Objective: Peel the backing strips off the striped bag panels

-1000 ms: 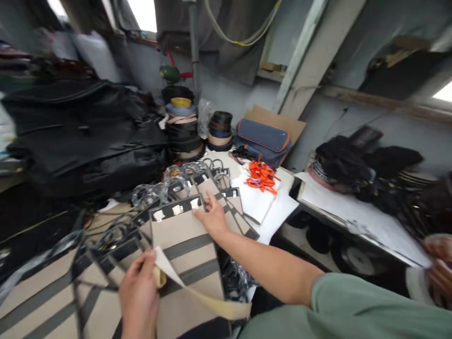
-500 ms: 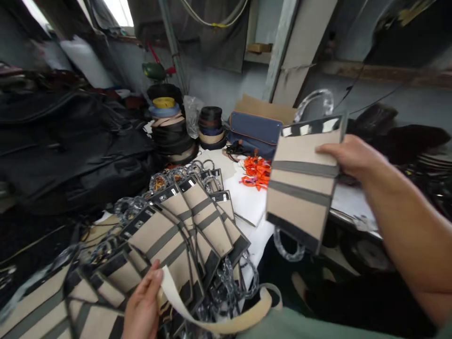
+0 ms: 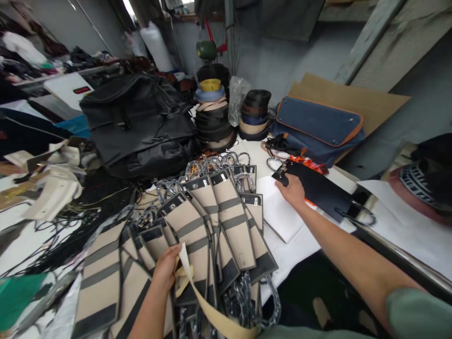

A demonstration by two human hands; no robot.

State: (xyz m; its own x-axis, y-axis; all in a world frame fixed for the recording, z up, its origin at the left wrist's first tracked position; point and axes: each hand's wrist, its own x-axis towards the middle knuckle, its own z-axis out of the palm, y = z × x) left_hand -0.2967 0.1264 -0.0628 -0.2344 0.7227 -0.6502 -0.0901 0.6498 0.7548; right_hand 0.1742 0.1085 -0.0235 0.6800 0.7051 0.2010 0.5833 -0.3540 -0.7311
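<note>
In the head view, my left hand (image 3: 165, 269) pinches one end of a cream strip (image 3: 208, 306), which curls down to the bottom edge. Under and beyond it lies an overlapping pile of beige bag panels (image 3: 231, 221) with grey bands, dark ends and plastic-wrapped handles (image 3: 243, 292). On the right, my right hand (image 3: 292, 189) is closed at the near left end of a bag panel (image 3: 318, 188). This panel shows its black side and has a ring-shaped handle at each end. Part of my right hand's grip is hidden. Orange pieces (image 3: 310, 165) show behind that panel.
Behind the pile stand a black backpack (image 3: 141, 127) and stacked strap rolls (image 3: 213, 117). A navy bag (image 3: 318, 120) leans before brown cardboard (image 3: 356, 99). White sheets (image 3: 282, 212) cover the tabletop. Black cords (image 3: 70, 245) and cream scraps (image 3: 56, 183) lie left.
My right hand has brought the panel from raised, beige face showing, down over the table with its black side showing. My left hand still holds the cream strip. The view has turned left.
</note>
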